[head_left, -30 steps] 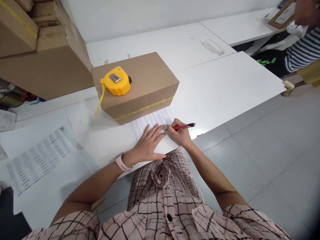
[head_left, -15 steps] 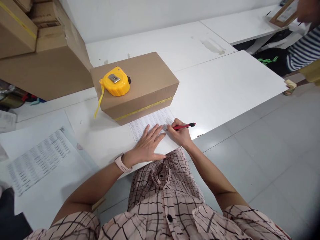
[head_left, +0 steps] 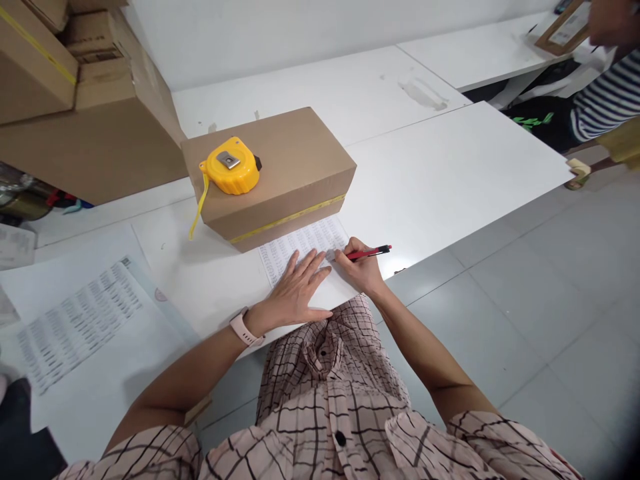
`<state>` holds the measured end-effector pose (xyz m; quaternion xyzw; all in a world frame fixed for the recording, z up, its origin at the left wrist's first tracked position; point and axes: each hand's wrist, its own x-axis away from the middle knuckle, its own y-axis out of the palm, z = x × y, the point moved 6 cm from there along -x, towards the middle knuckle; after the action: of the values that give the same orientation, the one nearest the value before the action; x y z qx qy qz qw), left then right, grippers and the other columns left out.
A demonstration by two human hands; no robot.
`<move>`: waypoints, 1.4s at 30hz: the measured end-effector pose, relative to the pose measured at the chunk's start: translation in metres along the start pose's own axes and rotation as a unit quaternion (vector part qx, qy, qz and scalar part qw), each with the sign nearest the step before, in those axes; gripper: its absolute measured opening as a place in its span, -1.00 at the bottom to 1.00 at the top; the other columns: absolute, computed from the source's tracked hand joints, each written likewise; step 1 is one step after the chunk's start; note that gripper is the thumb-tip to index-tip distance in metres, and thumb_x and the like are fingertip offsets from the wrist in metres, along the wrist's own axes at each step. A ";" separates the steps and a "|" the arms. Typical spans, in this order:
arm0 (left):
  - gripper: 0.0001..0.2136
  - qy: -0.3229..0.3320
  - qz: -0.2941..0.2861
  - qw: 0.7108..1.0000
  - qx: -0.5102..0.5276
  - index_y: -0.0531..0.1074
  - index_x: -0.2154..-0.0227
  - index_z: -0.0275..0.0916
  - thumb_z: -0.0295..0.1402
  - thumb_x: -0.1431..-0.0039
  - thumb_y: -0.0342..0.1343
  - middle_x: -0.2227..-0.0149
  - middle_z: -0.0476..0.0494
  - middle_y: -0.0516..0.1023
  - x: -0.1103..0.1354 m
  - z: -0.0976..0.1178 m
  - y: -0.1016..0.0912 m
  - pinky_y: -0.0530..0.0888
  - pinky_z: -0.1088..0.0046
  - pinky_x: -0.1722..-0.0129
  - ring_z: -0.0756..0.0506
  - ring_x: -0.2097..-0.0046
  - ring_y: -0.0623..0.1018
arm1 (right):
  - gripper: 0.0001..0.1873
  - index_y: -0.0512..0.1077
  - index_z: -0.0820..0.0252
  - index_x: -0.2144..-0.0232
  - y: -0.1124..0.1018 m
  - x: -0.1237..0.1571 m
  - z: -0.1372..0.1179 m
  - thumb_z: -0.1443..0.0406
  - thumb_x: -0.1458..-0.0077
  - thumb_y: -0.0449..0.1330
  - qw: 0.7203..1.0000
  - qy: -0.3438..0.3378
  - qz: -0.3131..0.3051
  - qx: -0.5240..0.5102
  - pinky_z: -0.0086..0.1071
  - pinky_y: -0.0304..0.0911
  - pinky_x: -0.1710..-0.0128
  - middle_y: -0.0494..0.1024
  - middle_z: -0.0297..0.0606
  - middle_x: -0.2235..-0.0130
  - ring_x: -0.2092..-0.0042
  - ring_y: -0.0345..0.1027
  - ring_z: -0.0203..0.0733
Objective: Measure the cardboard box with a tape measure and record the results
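Note:
My left hand (head_left: pixel 295 290) lies flat with spread fingers on a printed sheet of paper (head_left: pixel 313 235) near the table's front edge. In my right hand (head_left: pixel 363 267) is a red and black pen (head_left: pixel 371 253), its tip end down at the sheet and mostly hidden by my fingers. Just beyond the sheet stands a closed cardboard box (head_left: pixel 285 167) with yellow tape along its front side, covering the sheet's far part. On top of the box, at its left end, rests a yellow tape measure (head_left: pixel 231 167) with a yellow strap hanging down.
More printed papers (head_left: pixel 83 323) lie on the left of the white table (head_left: pixel 425 173). Large cardboard boxes (head_left: pixel 100 140) are stacked at the back left. A person in a striped sleeve (head_left: pixel 607 100) is at the far right, near a brown framed item (head_left: pixel 563 30).
My hands, the pen and the sheet look almost unchanged. The view has shifted very slightly, and the person at the far right has moved a little.

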<state>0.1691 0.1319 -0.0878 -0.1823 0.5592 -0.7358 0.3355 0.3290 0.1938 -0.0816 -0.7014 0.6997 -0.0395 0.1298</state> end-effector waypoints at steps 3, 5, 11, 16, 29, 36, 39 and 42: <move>-0.14 0.001 -0.002 1.000 -0.003 0.11 -0.33 -0.28 0.20 -0.16 0.13 -0.47 -0.47 -0.05 0.000 0.001 -0.001 -0.24 -0.18 -0.43 -0.38 -0.50 -0.13 | -0.68 0.15 0.10 0.61 -0.001 0.000 -0.001 0.28 -0.03 0.23 1.000 0.000 0.001 -0.001 -0.37 -0.05 0.50 0.16 -0.47 0.57 0.50 -0.01 -0.35; -0.15 0.001 -0.001 1.000 -0.006 0.11 -0.33 -0.29 0.20 -0.16 0.14 -0.47 -0.48 -0.04 0.000 0.001 -0.002 -0.23 -0.18 -0.43 -0.38 -0.50 -0.14 | -0.67 0.15 0.10 0.60 -0.001 0.000 -0.001 0.27 -0.04 0.23 1.000 0.004 0.000 -0.002 -0.37 -0.05 0.50 0.16 -0.48 0.57 0.50 -0.01 -0.35; -0.15 0.000 -0.002 1.000 -0.006 0.13 -0.32 -0.32 0.17 -0.15 0.17 -0.47 -0.50 -0.03 0.000 0.001 -0.002 -0.22 -0.18 -0.42 -0.38 -0.50 -0.13 | -0.68 0.17 0.10 0.59 -0.003 0.000 0.002 0.25 -0.06 0.23 1.000 -0.001 0.016 0.003 -0.38 -0.02 0.49 0.18 -0.47 0.57 0.50 0.00 -0.35; -0.16 0.000 -0.001 1.000 -0.009 0.13 -0.32 -0.30 0.18 -0.15 0.15 -0.47 -0.50 -0.03 0.000 0.001 -0.002 -0.20 -0.18 -0.42 -0.38 -0.50 -0.12 | -0.67 0.16 0.10 0.61 -0.002 0.000 0.000 0.26 -0.04 0.24 1.000 -0.005 0.010 -0.002 -0.38 -0.03 0.50 0.16 -0.48 0.57 0.50 -0.01 -0.36; -0.15 -0.003 -0.002 1.000 -0.003 0.10 -0.33 -0.29 0.17 -0.16 0.16 -0.47 -0.50 -0.04 -0.001 0.001 -0.002 -0.22 -0.18 -0.42 -0.39 -0.50 -0.12 | -0.68 0.15 0.09 0.60 -0.004 0.000 -0.001 0.28 -0.05 0.22 1.000 -0.001 0.023 -0.006 -0.37 -0.02 0.49 0.16 -0.48 0.58 0.51 -0.01 -0.34; -0.15 0.003 -0.001 1.000 0.002 0.07 -0.35 -0.26 0.20 -0.18 0.11 -0.48 -0.47 -0.07 0.000 0.000 -0.001 -0.21 -0.20 -0.42 -0.39 -0.50 -0.12 | -0.69 0.15 0.10 0.60 -0.004 -0.001 -0.002 0.29 -0.03 0.21 1.000 -0.005 0.014 0.007 -0.38 -0.02 0.48 0.16 -0.48 0.57 0.50 -0.01 -0.35; -0.14 0.002 -0.002 1.000 -0.003 0.07 -0.36 -0.26 0.21 -0.17 0.12 -0.48 -0.45 -0.08 0.000 0.000 -0.001 -0.21 -0.20 -0.42 -0.38 -0.50 -0.13 | -0.69 0.15 0.09 0.60 -0.003 -0.001 -0.003 0.27 -0.03 0.21 1.000 -0.002 0.014 0.005 -0.38 -0.03 0.48 0.15 -0.48 0.57 0.50 -0.01 -0.34; -0.14 0.002 0.000 1.000 -0.002 0.08 -0.35 -0.27 0.20 -0.17 0.12 -0.48 -0.46 -0.06 0.000 0.000 -0.002 -0.21 -0.20 -0.42 -0.38 -0.50 -0.12 | -0.66 0.13 0.09 0.60 -0.003 0.000 -0.003 0.26 -0.05 0.22 1.000 -0.002 0.020 0.007 -0.37 -0.03 0.48 0.13 -0.48 0.58 0.50 -0.02 -0.34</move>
<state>0.1687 0.1319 -0.0860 -0.1820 0.5613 -0.7351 0.3338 0.3309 0.1931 -0.0777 -0.6868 0.7127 -0.0401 0.1369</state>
